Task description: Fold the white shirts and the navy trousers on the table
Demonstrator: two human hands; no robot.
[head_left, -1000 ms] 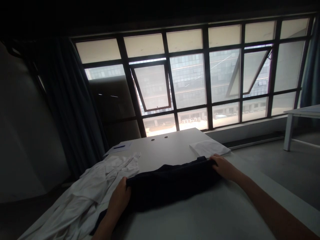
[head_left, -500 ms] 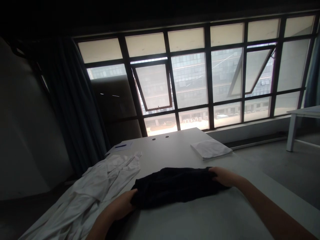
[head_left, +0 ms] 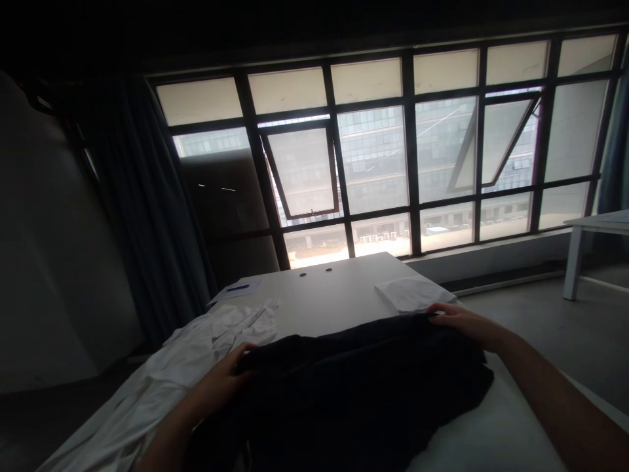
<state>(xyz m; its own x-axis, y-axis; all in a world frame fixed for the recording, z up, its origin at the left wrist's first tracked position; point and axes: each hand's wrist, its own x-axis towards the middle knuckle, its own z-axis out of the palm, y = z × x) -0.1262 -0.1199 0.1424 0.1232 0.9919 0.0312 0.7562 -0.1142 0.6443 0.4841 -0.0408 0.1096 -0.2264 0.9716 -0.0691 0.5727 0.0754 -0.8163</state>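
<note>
A black garment [head_left: 354, 387], its exact kind unclear, is stretched between my two hands over the white table [head_left: 314, 295]. My left hand [head_left: 230, 370] grips its upper left edge, thumb and fingers closed on the cloth. At the upper right corner, my right hand [head_left: 462, 321] pinches the same edge. The cloth hangs toward me from this edge, and its lower part runs out of the picture. Just beyond my right hand lies a folded white cloth [head_left: 413, 292]. A heap of rumpled white fabric [head_left: 171, 373] lies to the left of my left hand.
A paper with a blue pen [head_left: 238, 288] lies at the table's far left corner. Two round cable holes [head_left: 329, 269] sit near the far edge. Behind stand large windows [head_left: 373, 157] and a dark curtain [head_left: 142, 210]. Another white table [head_left: 572, 255] is at right.
Both hands have raised the black garment's far edge and moved a little outward and away from me. The cloth now spreads wider and covers more of the table's near part.
</note>
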